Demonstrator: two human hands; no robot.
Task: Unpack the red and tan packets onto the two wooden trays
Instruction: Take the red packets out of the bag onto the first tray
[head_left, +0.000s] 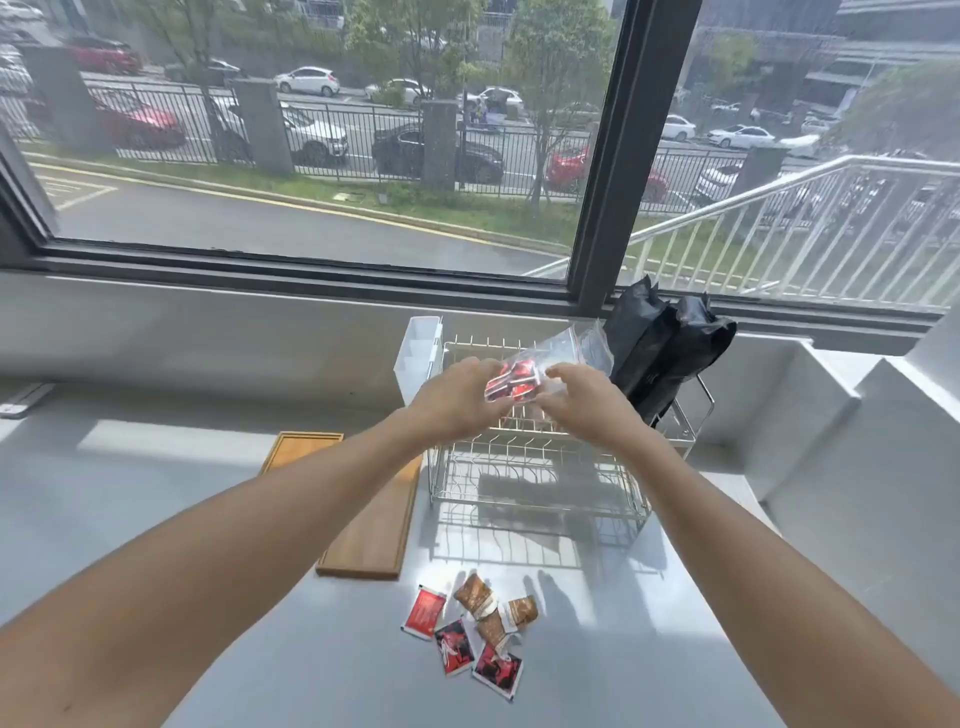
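Note:
Both hands hold a clear zip bag (556, 358) above the wire rack; red packets (514, 382) show through it. My left hand (457, 400) grips the bag's left side and my right hand (582, 397) pinches its right side. On the grey counter near me lie loose packets: a plain red one (425, 612), two red-and-black ones (453, 647) (497, 670), and tan ones (472, 592) (521, 610) in a small pile. One wooden tray (374, 540) lies at the left of the rack, partly under my left arm. A second tray is not visible.
A two-tier wire dish rack (540, 483) stands mid-counter with a white plastic holder (418, 353) on its left end. Two black foil bags (665, 358) lean at its right rear. A large window and grey ledge run behind; a step rises at the right.

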